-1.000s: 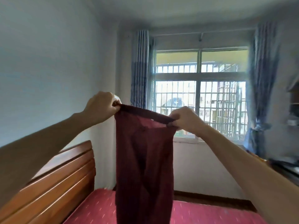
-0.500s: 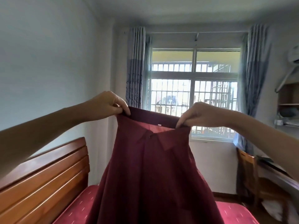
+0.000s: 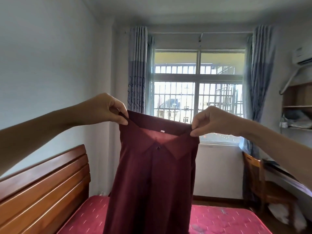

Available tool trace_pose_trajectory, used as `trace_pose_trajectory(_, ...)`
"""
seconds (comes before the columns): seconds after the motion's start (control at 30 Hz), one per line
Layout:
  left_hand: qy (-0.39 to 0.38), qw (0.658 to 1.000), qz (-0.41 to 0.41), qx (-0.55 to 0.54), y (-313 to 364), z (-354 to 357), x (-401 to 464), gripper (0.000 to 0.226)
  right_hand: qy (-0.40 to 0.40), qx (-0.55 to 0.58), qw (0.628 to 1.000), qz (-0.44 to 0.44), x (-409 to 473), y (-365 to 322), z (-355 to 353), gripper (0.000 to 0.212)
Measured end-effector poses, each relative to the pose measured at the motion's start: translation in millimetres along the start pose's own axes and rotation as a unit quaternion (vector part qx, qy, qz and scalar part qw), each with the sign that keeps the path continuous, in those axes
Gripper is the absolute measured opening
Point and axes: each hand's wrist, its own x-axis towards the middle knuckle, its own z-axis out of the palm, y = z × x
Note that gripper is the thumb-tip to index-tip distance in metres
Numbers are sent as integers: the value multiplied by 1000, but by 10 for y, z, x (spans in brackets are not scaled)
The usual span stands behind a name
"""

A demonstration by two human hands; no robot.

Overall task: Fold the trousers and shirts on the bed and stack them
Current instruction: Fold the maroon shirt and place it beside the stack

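Observation:
A dark red collared shirt [image 3: 152,183] hangs in the air in front of me, collar up, its front with a button facing me. My left hand [image 3: 104,109] pinches the shirt's left shoulder between thumb and fingers. My right hand [image 3: 212,120] pinches its right shoulder. The shirt's lower part drops out of the bottom of the view above the bed [image 3: 219,220], which has a red patterned cover. No other clothes are in view.
A wooden headboard [image 3: 43,188] runs along the left wall. A barred window [image 3: 197,98] with blue curtains is straight ahead. A wooden chair [image 3: 256,176], a desk and shelves stand at the right.
The shirt has been spread wider between my hands and turned to show its collar and front. My view has swung right and the hands have moved apart.

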Motion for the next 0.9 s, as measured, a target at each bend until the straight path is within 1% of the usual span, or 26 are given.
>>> trace_pose_trajectory(0.03,14,1000,1,-5,-25,9,3,8,28,-1,1000,-3,20,12,-2,13)
trace_pose_trajectory(0.07,24,1000,3,-16,-44,25,6,9,55,-3,998,-5,38,23,-2,15)
trace_pose_trajectory(0.17,48,996,4,-73,-106,120,34,8,122,-4,992,-9,91,36,3,13)
trace_pose_trajectory(0.23,82,991,-9,-107,-149,210,63,10,146,4,989,-3,132,55,0,15)
trace_pose_trajectory(0.3,127,981,-40,-141,-210,317,95,13,156,28,987,11,184,117,0,20)
trace_pose_trajectory(0.37,140,971,-86,-175,-324,465,134,22,164,34,985,39,247,222,48,22)
trace_pose_trajectory(0.43,124,970,-137,-160,-486,696,168,39,165,13,984,66,310,381,184,16)
trace_pose_trajectory(0.47,118,972,-157,-128,-562,835,181,41,163,-1,983,81,332,479,276,12)
trace_pose_trajectory(0.5,114,973,-173,-102,-626,984,183,36,161,-14,982,98,345,585,384,7)
trace_pose_trajectory(0.57,103,967,-212,-99,-725,1299,138,20,162,-22,976,141,350,796,616,3)
trace_pose_trajectory(0.63,101,954,-257,-118,-793,1546,98,14,176,-11,966,189,359,960,819,3)
trace_pose_trajectory(0.73,128,932,-301,-155,-801,1707,103,13,232,4,944,233,388,1007,1009,4)
trace_pose_trajectory(0.8,171,913,-320,-188,-737,1692,137,18,278,-2,931,237,407,890,1047,3)
trace_pose_trajectory(0.9,259,872,-328,-254,-531,1575,162,20,320,-4,923,211,404,593,1064,6)
